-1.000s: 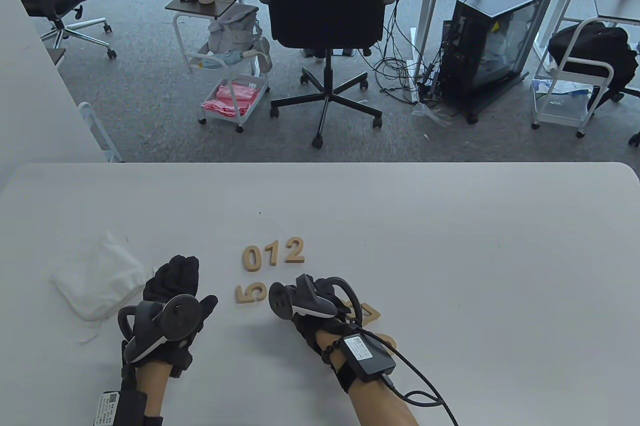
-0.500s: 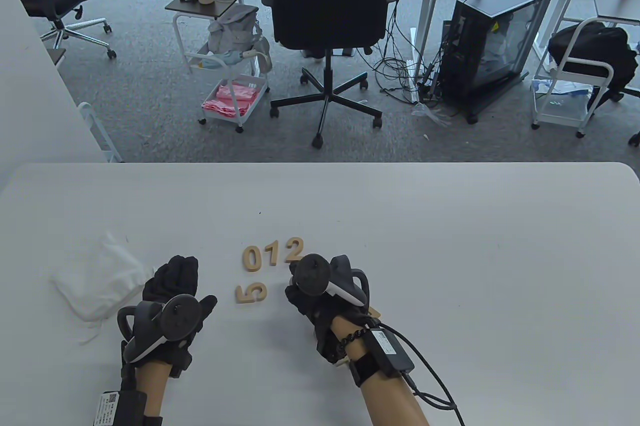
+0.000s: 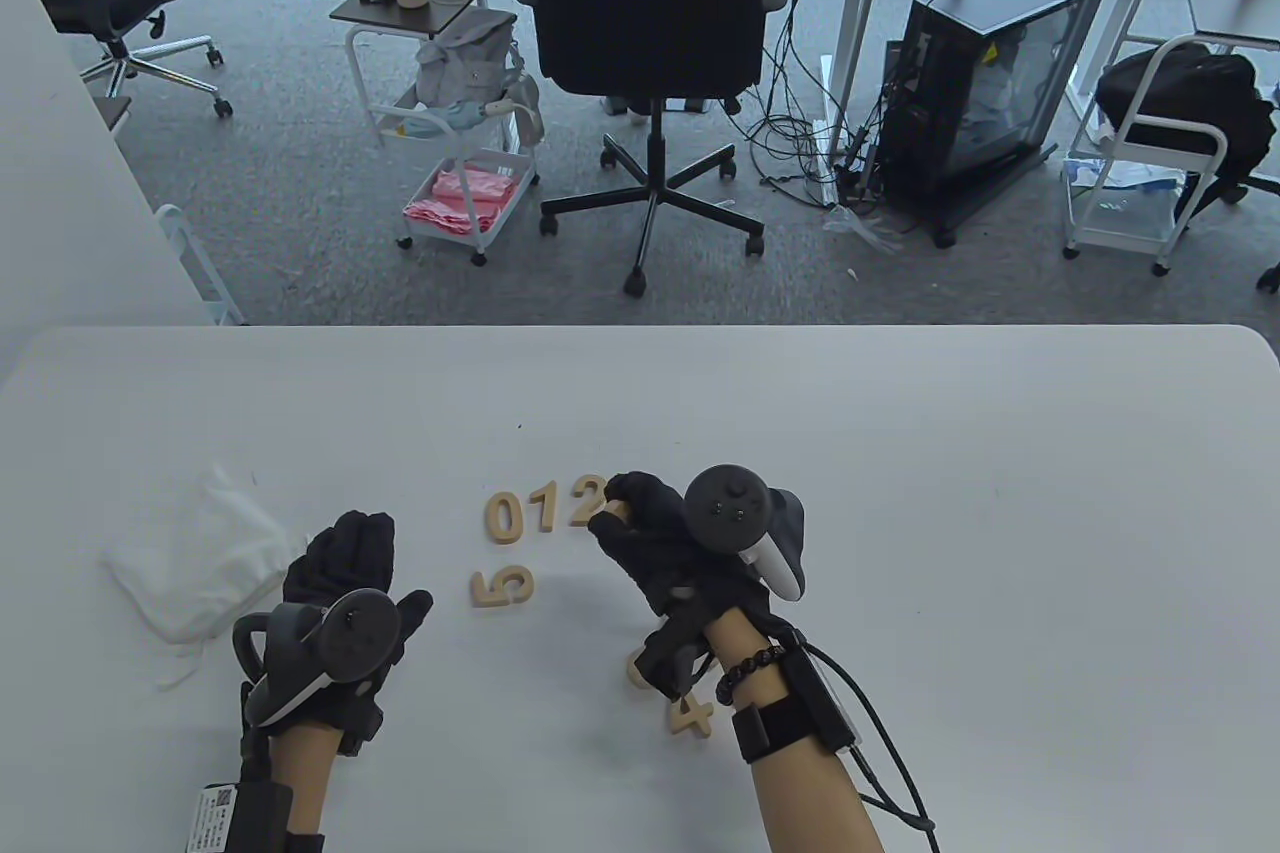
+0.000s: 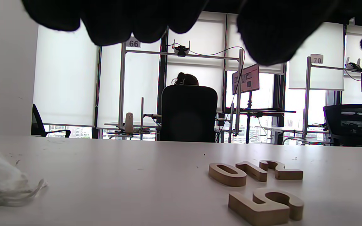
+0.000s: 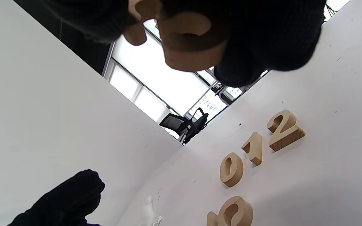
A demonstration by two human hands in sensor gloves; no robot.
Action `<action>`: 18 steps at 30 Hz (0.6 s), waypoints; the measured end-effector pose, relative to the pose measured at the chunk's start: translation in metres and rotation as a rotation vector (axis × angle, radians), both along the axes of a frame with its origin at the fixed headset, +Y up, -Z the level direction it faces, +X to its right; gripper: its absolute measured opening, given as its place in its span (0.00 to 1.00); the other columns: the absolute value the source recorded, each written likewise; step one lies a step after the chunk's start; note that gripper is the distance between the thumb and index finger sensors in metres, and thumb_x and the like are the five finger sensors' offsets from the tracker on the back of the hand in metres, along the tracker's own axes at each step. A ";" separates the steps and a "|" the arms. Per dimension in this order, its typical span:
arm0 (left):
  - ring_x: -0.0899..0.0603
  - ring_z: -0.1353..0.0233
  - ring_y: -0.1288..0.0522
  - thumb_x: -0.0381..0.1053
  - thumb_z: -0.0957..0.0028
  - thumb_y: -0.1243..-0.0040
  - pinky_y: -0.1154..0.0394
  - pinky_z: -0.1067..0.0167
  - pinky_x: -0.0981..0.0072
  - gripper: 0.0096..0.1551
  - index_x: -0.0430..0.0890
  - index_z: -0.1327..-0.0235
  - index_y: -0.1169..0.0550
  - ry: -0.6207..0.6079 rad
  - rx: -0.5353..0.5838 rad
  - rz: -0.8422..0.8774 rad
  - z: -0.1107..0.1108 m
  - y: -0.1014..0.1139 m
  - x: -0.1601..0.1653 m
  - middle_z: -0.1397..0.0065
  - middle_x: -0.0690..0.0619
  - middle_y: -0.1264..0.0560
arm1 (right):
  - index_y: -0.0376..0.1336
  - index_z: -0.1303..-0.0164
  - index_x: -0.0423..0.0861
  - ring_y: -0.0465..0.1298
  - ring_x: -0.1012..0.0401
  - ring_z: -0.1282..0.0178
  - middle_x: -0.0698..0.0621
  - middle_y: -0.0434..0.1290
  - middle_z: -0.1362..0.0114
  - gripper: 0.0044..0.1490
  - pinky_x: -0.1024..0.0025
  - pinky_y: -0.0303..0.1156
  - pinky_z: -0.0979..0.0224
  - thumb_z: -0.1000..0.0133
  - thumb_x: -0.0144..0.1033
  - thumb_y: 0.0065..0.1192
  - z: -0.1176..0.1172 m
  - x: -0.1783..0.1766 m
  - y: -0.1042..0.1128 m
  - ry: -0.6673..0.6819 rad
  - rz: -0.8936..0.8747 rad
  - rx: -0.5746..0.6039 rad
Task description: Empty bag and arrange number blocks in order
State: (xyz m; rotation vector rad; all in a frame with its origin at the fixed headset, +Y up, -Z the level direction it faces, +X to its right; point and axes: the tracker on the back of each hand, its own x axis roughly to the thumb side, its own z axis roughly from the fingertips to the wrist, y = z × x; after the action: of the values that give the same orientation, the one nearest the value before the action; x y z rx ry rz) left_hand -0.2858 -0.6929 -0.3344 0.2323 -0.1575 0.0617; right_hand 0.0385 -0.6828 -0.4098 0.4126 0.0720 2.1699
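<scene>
1. An office lies beyond the white worktop (image 3: 900, 453): grey carpet, a black swivel chair (image 3: 650, 3) straight ahead, a rolling cart (image 3: 450, 143) to its left and a black computer case (image 3: 990, 83) to its right.
2. A crumpled white bag (image 3: 195, 558) lies flat on the worktop's left part, its drawstring trailing toward the near edge.
3. The left hand (image 3: 345, 573) rests palm down on the worktop just right of the bag, fingers straight and together, holding nothing.
4. The right hand (image 3: 665, 543) is raised just right of the row of blocks; in the right wrist view its thumb and fingers pinch a wooden number block (image 5: 184, 34) clear of the surface. Which digit it is cannot be told.
5. Three wooden blocks stand in a row near the worktop's middle, lying flat: the 0 block (image 3: 503, 515), the 1 block (image 3: 543, 507) just beside it, and the 2 block (image 3: 585, 500) at the right end, next to the right hand's fingertips.
6. The 5 block (image 3: 503, 585) lies nearer the person, below the 0 block and apart from the row, turned on its side.
7. The 4 block (image 3: 692, 715) lies by the right wrist, and another block (image 3: 636, 668) shows partly from under the glove cuff; its digit is hidden.
</scene>
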 end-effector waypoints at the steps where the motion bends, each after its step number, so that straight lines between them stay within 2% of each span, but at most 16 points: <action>1: 0.21 0.24 0.34 0.61 0.48 0.37 0.36 0.31 0.24 0.51 0.34 0.19 0.39 0.000 0.001 0.000 0.000 0.000 0.000 0.19 0.29 0.41 | 0.58 0.29 0.40 0.81 0.45 0.45 0.39 0.68 0.29 0.40 0.53 0.83 0.45 0.42 0.55 0.58 -0.001 0.002 -0.001 -0.014 -0.014 -0.010; 3: 0.21 0.23 0.34 0.61 0.48 0.37 0.36 0.31 0.24 0.51 0.35 0.20 0.39 0.000 0.002 0.001 0.000 0.000 0.000 0.19 0.29 0.41 | 0.60 0.32 0.41 0.83 0.48 0.46 0.40 0.70 0.31 0.36 0.55 0.85 0.47 0.42 0.54 0.60 -0.003 0.006 -0.002 -0.036 -0.025 -0.023; 5: 0.21 0.24 0.34 0.61 0.48 0.37 0.36 0.31 0.24 0.51 0.35 0.20 0.39 0.000 0.003 0.001 0.000 0.000 0.000 0.19 0.29 0.41 | 0.63 0.37 0.43 0.85 0.53 0.50 0.42 0.73 0.35 0.28 0.62 0.88 0.50 0.41 0.47 0.62 -0.004 0.011 -0.005 -0.093 -0.030 -0.021; 9: 0.21 0.23 0.34 0.61 0.48 0.37 0.36 0.31 0.24 0.51 0.35 0.19 0.39 0.000 0.005 0.000 0.000 0.000 0.000 0.19 0.29 0.41 | 0.65 0.35 0.40 0.87 0.49 0.47 0.38 0.74 0.33 0.28 0.57 0.89 0.46 0.42 0.41 0.65 -0.006 0.016 -0.007 -0.146 -0.040 -0.040; 13: 0.21 0.23 0.34 0.61 0.48 0.37 0.36 0.31 0.24 0.51 0.35 0.20 0.39 0.002 0.008 0.000 0.000 0.001 -0.001 0.19 0.29 0.41 | 0.63 0.30 0.36 0.84 0.44 0.41 0.33 0.70 0.30 0.31 0.52 0.87 0.41 0.42 0.31 0.65 -0.003 0.017 -0.002 -0.169 -0.060 -0.068; 18: 0.21 0.23 0.34 0.61 0.48 0.37 0.36 0.31 0.24 0.51 0.35 0.19 0.39 0.002 0.018 0.003 0.001 0.002 -0.001 0.19 0.29 0.41 | 0.65 0.30 0.41 0.80 0.41 0.37 0.38 0.71 0.32 0.30 0.43 0.81 0.37 0.44 0.29 0.66 -0.007 0.013 0.008 -0.234 0.004 -0.042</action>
State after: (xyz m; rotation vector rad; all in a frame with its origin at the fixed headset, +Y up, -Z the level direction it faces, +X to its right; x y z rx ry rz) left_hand -0.2870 -0.6908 -0.3336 0.2507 -0.1557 0.0629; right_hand 0.0511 -0.6746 -0.4167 0.1322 -0.0119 2.2012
